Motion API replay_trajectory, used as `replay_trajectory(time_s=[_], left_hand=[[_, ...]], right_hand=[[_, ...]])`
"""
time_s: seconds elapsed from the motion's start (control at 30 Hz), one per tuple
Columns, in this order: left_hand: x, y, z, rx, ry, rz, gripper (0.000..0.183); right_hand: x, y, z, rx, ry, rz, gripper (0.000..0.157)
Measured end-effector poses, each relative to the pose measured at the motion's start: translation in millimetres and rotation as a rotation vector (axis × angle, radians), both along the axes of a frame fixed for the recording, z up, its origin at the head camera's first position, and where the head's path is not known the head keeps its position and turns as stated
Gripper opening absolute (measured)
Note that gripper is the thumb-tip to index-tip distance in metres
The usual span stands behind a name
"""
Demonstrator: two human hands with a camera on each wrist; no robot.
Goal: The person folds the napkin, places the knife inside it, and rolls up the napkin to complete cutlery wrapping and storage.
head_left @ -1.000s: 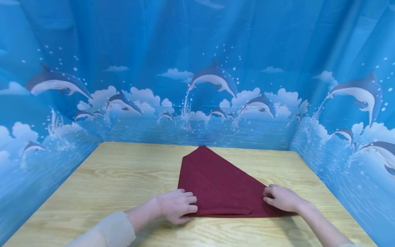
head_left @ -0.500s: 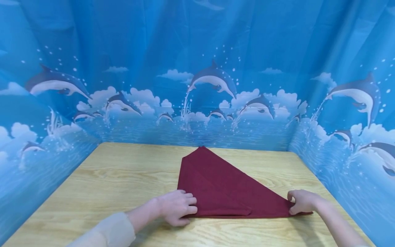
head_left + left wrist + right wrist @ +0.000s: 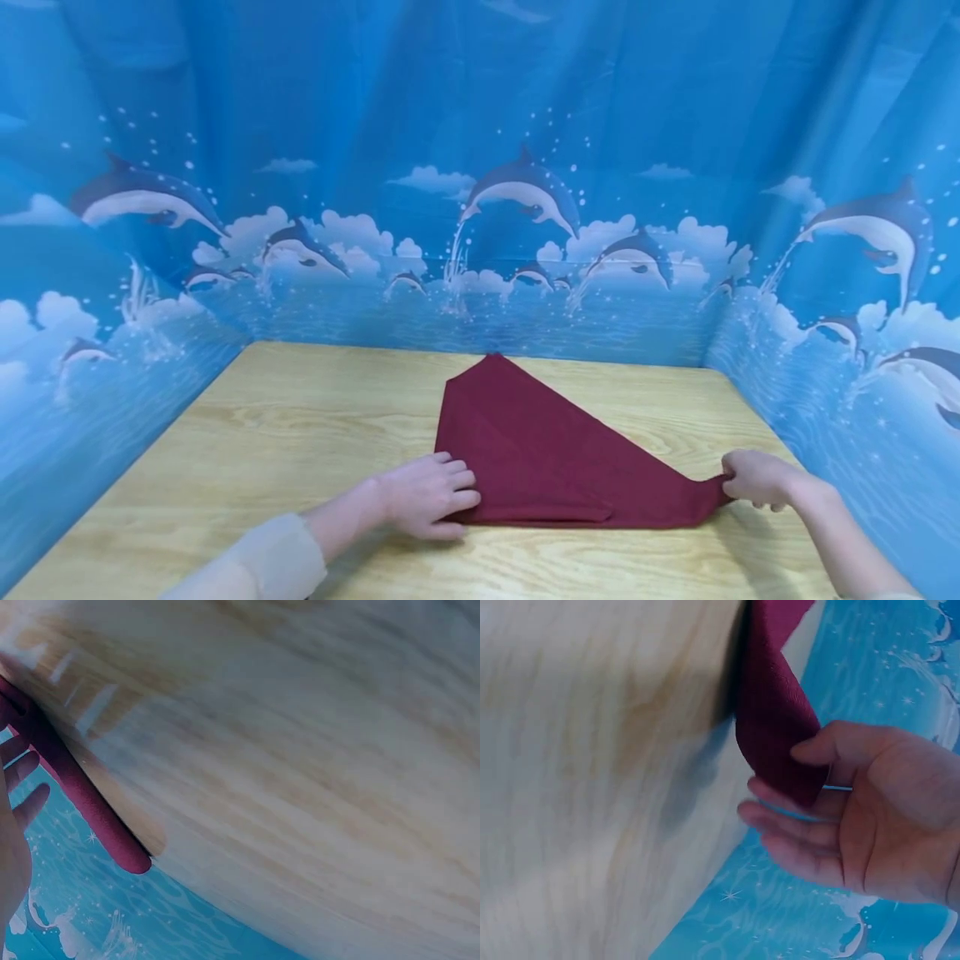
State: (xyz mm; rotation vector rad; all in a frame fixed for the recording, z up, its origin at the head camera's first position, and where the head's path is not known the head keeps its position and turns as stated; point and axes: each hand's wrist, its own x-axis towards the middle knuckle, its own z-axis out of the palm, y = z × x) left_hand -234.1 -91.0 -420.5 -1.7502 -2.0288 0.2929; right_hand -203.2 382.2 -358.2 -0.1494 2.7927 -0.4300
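Observation:
A dark red cloth point(image 3: 547, 450), folded into a pointed shape, lies on the wooden table. At its near left corner my left hand point(image 3: 429, 496) rests on the fabric, fingers loosely bent over it. In the left wrist view the left fingers point(image 3: 30, 802) appear at the left edge, beside the folded cloth edge point(image 3: 94, 806). My right hand point(image 3: 765, 479) pinches the cloth's right tip between thumb and fingers and holds it off the table. The right wrist view shows that lifted tip point(image 3: 776, 720) bent up into the right hand point(image 3: 877, 810), the other fingers extended below it.
The light wooden table point(image 3: 315, 417) stretches out around the cloth. A blue curtain point(image 3: 360, 125) printed with dolphins, clouds and waves encloses the back and both sides.
My right hand has slid rightward along the cloth to its tip and raised that tip, curling it upward. My left hand has stayed at the left corner.

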Motion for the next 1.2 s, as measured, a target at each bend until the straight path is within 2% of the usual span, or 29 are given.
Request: replay_trajectory(time_s=[0.07,0.23,0.43,0.6,0.77,0.83,0.9,1.07,1.2], left_hand=[[-1.1,1,-0.3,0.01,-0.016,0.006,0.036],[-3.0,4,-0.9,0.028,-0.022,0.017,0.036],[-0.7,6,-2.0,0.003,-0.021,0.027,0.038],[1.1,6,-2.8,0.015,-0.016,0.028,0.037],[0.0,5,-1.5,0.041,-0.011,0.025,0.036],[-1.1,5,-0.6,0.07,-0.004,0.022,0.034],[-2.2,6,0.6,0.111,0.012,0.018,0.031],[-4.2,10,5.3,0.212,0.062,0.029,0.025],[-3.3,12,10.0,0.243,0.038,0.067,0.024]], right_hand=[[-1.0,-3,3.0,-0.052,0.014,0.019,0.01],[-5.3,-16,12.2,-0.108,0.175,0.195,0.01],[-4.9,-49,26.0,-0.204,0.246,0.3,0.004],[-0.8,-87,29.4,-0.224,0.477,0.457,0.006],[-2.4,-125,22.0,-0.243,0.714,0.622,0.012],[-4.2,-141,16.1,-0.229,0.774,0.641,0.013],[-5.3,-157,9.1,-0.225,0.795,0.633,0.011],[-3.5,-191,-8.2,-0.223,0.737,0.548,0.007],[-2.5,-214,-18.1,-0.256,0.688,0.502,0.006]])
